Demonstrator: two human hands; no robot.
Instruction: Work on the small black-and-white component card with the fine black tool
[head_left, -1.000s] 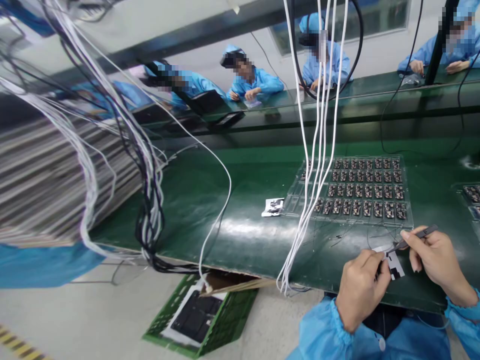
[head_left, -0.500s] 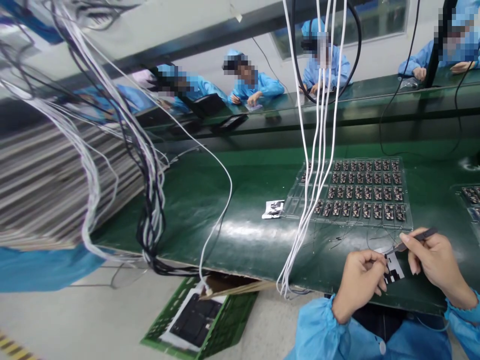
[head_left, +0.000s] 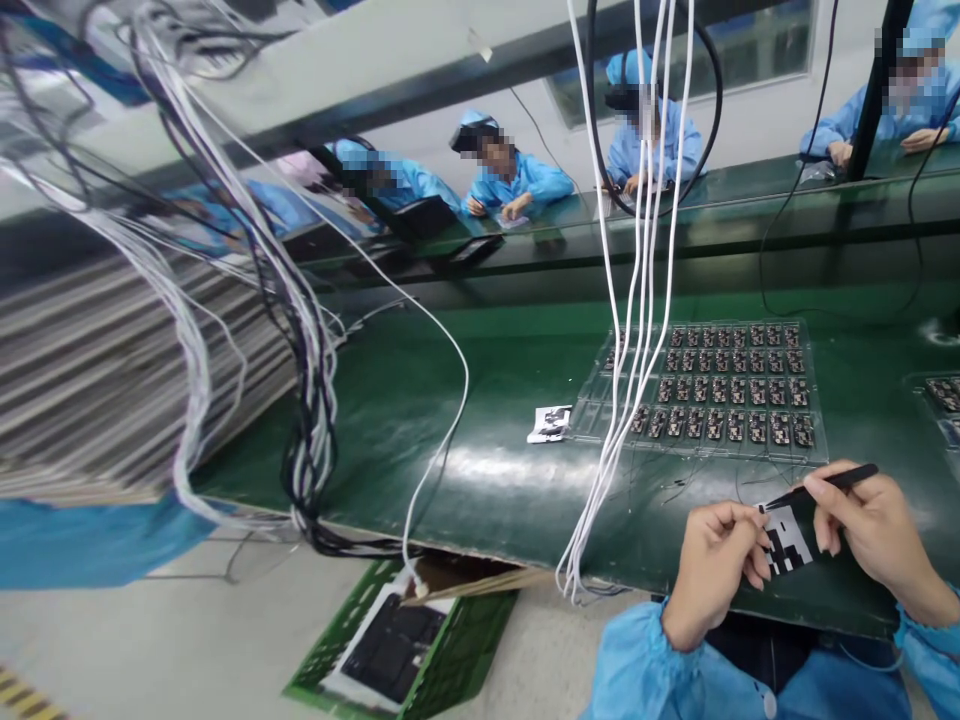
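Left hand: the left hand was curled at the near edge of the belt, fingertips pinched shut on the left edge of the label sheet.
Right hand: the right hand had closed round a pair of black tweezers, held like a pen, tips pointing left onto the sheet's top corner. Whether the tips had anything nipped between them, I couldn't tell.
Label sheet: a small white strip with black squares, lifted just off the green conveyor belt, between the two hands and close to the person's body.
How it'd handle: by my reckoning feather-light and floppy, easy to crease or tear; best pinched at a bare edge, the way the left fingers had it, leaving the squares to the tweezers.
Sleeves: blue smock cuffs at both wrists.
Hanging cables: white cables dropped down just left of the hands, ends dangling past the belt edge.
Parts tray: a clear tray of small dark boards lay beyond the hands, its left pockets bare.
Scrap: a small black-and-white scrap sat just left of the tray.
Floor: a green crate stood under the belt edge.
Far side: other people in blue sat at a second line, well apart.
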